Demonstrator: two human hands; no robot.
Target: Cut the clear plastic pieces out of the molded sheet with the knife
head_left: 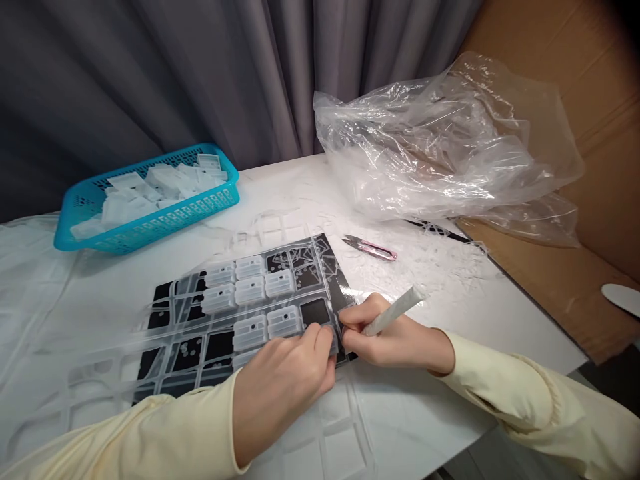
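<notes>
My left hand point(293, 367) is closed, its fingertips pinching a small translucent plastic piece point(333, 341) at the near right of a moulded clear plastic sheet point(200, 325). Beside it my right hand point(383, 333) grips a pen-shaped tool point(397, 310) with a whitish wrapped handle. The tool's tip is hidden by the fingers, close to the sheet's right edge. Several translucent moulded pieces point(250, 291) sit in rows on the sheet, some with a small dark hole. A black board point(215, 347) shows under the sheet.
A blue basket point(173, 217) of translucent plastic pieces stands at the back left. Thread snips point(370, 247) lie behind my right hand. Clear scraps point(440, 257) are scattered to the right. A crumpled plastic bag point(440, 153) and cardboard point(565, 87) fill the back right.
</notes>
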